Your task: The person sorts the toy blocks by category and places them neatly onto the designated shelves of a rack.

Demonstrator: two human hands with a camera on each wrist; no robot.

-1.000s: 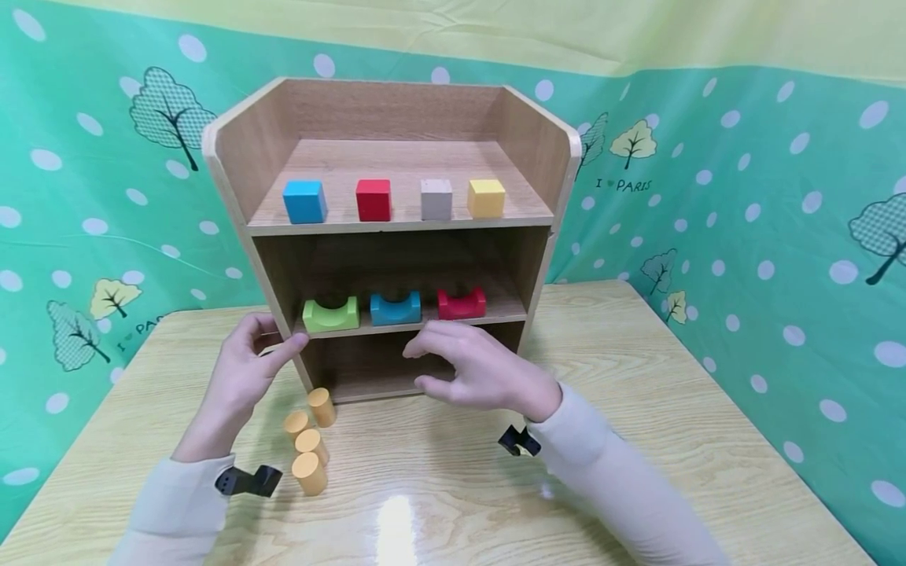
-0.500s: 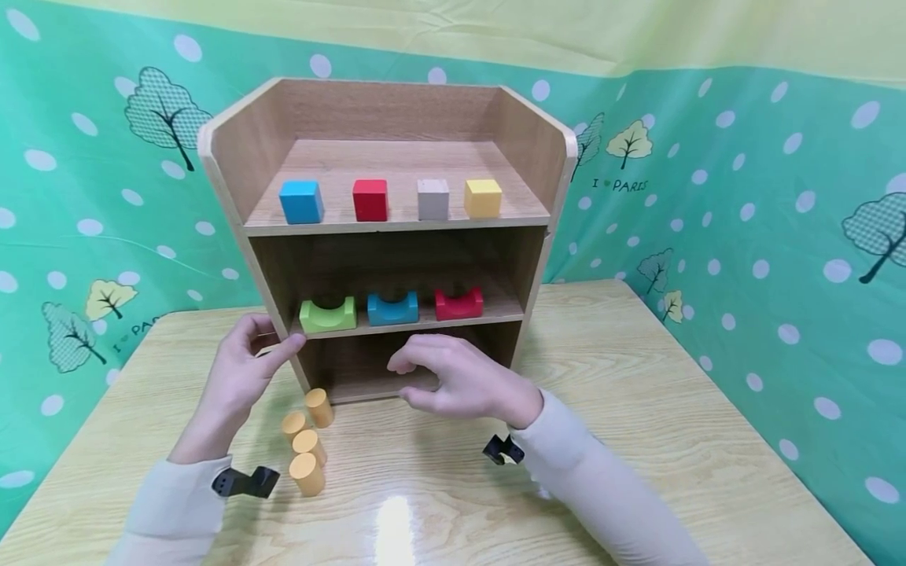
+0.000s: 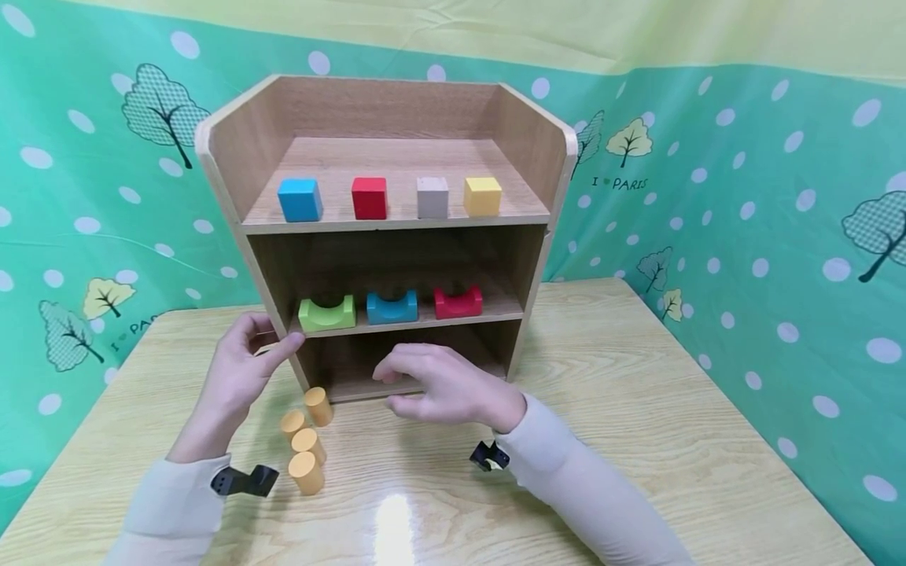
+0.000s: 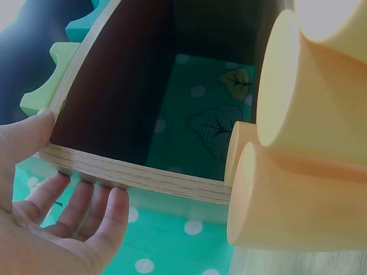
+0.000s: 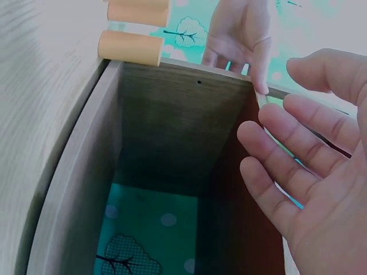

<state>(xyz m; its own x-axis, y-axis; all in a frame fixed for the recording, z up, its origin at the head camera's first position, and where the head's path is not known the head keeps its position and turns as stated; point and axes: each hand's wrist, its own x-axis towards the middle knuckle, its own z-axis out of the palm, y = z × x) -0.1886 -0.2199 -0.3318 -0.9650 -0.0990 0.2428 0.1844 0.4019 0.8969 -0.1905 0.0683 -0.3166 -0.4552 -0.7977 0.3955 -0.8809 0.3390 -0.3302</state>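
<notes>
A small wooden shelf unit [image 3: 388, 157] stands on the table. My left hand [image 3: 237, 365] grips its left side panel [image 4: 137, 175]: the thumb is at the middle board's front end, the fingers against the panel's outer face. My right hand [image 3: 446, 387] hovers before the lowest compartment, fingers loosely bent and apart, holding nothing. Several upright light-wood cylinders [image 3: 307, 473] stand in a cluster by the unit's lower left front corner. On the middle board sit green [image 3: 327, 314], blue [image 3: 392, 308] and red [image 3: 458, 304] arch blocks, with their hollows facing up.
The top board carries a blue cube [image 3: 300, 200], a red cube [image 3: 370, 199], a grey cube [image 3: 432, 198] and a yellow cube [image 3: 483, 197] near its front edge. A green patterned cloth [image 3: 743, 259] hangs behind and to the right. The wooden table [image 3: 623, 409] extends right of the unit.
My right hand has moved left and slightly down in front of the unit's lowest compartment. My left hand keeps its grip on the side panel. The blocks and cylinders have not moved.
</notes>
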